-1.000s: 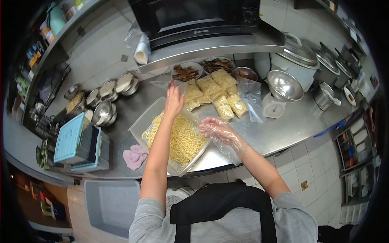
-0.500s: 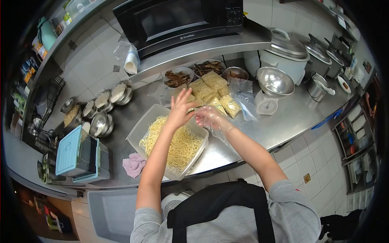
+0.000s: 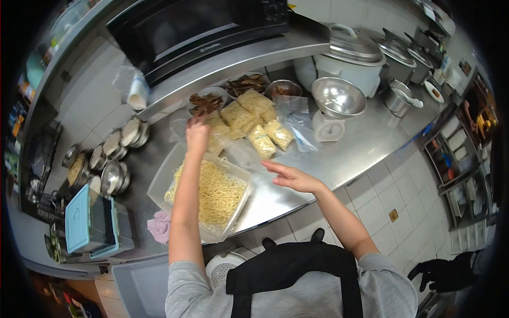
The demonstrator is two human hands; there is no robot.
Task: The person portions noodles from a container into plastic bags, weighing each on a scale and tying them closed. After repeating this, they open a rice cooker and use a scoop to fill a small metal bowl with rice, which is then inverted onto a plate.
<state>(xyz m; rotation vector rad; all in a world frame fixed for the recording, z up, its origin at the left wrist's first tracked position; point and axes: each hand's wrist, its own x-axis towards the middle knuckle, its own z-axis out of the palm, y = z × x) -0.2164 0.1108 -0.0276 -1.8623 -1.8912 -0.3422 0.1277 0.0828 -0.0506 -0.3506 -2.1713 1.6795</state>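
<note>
My left hand (image 3: pixel 197 135) reaches across the tub to the back of the counter, beside clear plastic bags (image 3: pixel 179 130) and the bagged noodles (image 3: pixel 239 117). Its fingers are blurred, so their grip cannot be made out. My right hand (image 3: pixel 295 178) is bare above the counter, holding nothing, its fingers stretched out. Below my left forearm stands a translucent tub (image 3: pixel 241 212) of loose yellow noodles (image 3: pixel 220 196). Crumpled clear plastic (image 3: pixel 243 153) lies between the tub and two small noodle bags (image 3: pixel 261 142).
A kitchen scale (image 3: pixel 328 129) carries a steel bowl (image 3: pixel 338 96). Behind the bags are bowls of dark dried pieces (image 3: pixel 207 102). Several steel bowls (image 3: pixel 113 176) and a blue-lidded box (image 3: pixel 84 220) stand left, near a pink cloth (image 3: pixel 159 227). A microwave (image 3: pixel 196 40) sits on the overhead shelf.
The clear plastic that covered my right hand is off it, and crumpled plastic lies on the counter. My left hand has moved left towards the bags; my right has moved down and opened.
</note>
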